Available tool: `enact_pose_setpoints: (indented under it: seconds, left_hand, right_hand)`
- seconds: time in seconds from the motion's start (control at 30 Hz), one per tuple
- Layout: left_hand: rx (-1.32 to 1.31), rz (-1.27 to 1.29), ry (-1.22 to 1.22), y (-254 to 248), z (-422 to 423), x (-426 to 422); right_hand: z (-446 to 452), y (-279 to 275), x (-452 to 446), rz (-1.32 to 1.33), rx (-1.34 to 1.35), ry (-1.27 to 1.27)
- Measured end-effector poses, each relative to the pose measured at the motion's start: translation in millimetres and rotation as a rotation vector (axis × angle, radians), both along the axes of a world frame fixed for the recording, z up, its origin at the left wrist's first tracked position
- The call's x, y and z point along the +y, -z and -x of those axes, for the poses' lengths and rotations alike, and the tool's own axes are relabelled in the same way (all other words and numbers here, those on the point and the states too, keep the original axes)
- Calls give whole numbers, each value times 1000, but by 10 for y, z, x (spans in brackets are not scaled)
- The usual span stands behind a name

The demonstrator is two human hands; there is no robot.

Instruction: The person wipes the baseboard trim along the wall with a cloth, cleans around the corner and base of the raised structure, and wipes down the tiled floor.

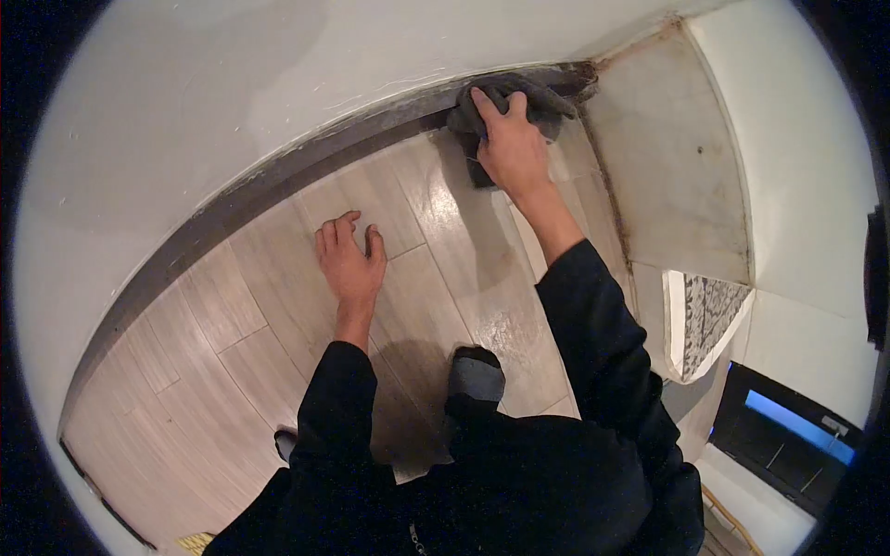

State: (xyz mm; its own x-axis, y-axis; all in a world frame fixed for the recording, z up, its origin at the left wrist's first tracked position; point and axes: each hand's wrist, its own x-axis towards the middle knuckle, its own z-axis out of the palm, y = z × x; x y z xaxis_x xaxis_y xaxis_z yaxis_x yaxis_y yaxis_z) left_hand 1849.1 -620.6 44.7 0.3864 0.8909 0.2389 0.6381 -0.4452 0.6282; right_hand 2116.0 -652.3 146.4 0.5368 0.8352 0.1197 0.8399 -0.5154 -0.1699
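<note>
My right hand point(515, 148) presses a dark grey cloth point(549, 100) against the dark baseboard point(324, 153), close to the corner where the walls meet. Its fingers are bent over the bunched fabric. A part of the cloth hangs down onto the wood-look floor point(278, 241). My left hand point(350, 255) is above the floor with its fingers apart and slightly curled, and nothing is in it.
A stained pale panel point(667, 153) with brown marks along its edges stands at the right. Below it are a white-framed patterned piece point(709, 324) and a dark screen-like panel point(783, 431). My sock-covered foot point(476, 378) is on the floor.
</note>
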Motion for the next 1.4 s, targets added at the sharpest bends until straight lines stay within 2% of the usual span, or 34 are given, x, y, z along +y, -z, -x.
enact_pose_setpoints:
  seconds: [0.07, 0.1, 0.2, 0.4, 0.43, 0.53, 0.67, 0.9, 1.13, 1.17, 1.27, 1.3, 1.4]
  left_hand:
    - [-15, 5, -9, 21, 16, -2]
    - [-23, 11, -10, 19, 10, 11]
    - [-32, 29, -26, 14, 19, -5]
    - [-5, 41, -23, -39, 16, 5]
    - [-3, 38, -25, -43, 12, 0]
    - [0, 56, -31, -11, 0, 30]
    - [14, 45, -33, -18, -4, -3]
    - [-9, 17, -32, 33, 9, 11]
    - [-11, 69, -28, 4, 3, 12]
    - [-13, 67, -28, 6, 7, 11]
    - [-1, 71, -29, 12, 11, 8]
    - [5, 66, -29, 3, 17, 9]
    - [15, 59, -32, -25, 8, 5]
  right_hand:
    - [-107, 116, 21, 4, -75, -7]
    - [-153, 38, 32, 87, -7, 85]
    - [-520, 112, -46, 47, -78, 128]
    - [-932, -66, -111, 218, -128, 405]
    - [-933, -128, -162, 254, -25, 442]
    - [-659, -156, -387, -75, 29, 285]
    - [-267, -304, -262, -275, 46, 157]
    - [-26, 59, 46, 24, -11, 50]
    - [-430, 11, 34, 45, -87, 231]
    - [-468, -26, 30, 69, -67, 323]
    - [-773, 62, -170, 161, 188, 251]
    - [-559, -214, -264, 95, 369, 270]
    - [-303, -278, -689, -194, 440, 310]
